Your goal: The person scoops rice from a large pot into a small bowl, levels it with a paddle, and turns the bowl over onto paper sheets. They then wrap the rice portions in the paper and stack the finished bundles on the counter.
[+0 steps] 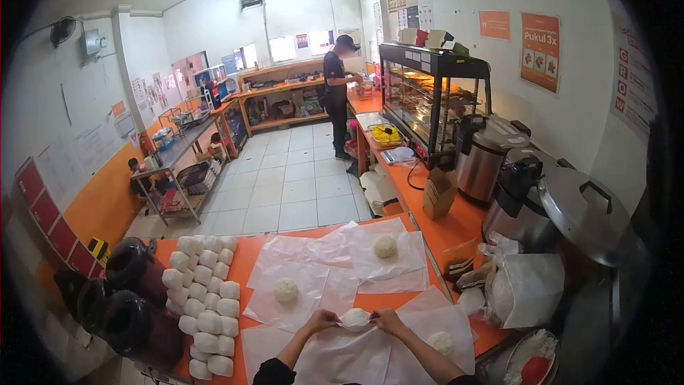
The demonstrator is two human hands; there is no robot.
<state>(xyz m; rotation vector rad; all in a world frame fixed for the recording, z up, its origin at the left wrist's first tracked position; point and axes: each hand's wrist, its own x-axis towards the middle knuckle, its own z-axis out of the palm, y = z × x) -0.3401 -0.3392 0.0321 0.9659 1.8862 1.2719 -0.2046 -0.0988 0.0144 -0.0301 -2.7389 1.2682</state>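
Observation:
My left hand and my right hand pinch opposite edges of a small white wrapping around a mound of rice, low over the white paper sheets. Further mounds of rice sit on sheets: one to the left, one at the upper right, and one at the lower right. The white paper sheets overlap across the orange table. Left of them, several rounded white packets are stacked in rows.
Dark round containers stand at the left edge. On the right are large steel cookers, a plastic bag and a bowl of rice with a red scoop. Beyond, a person in dark clothes stands by the glass food warmer.

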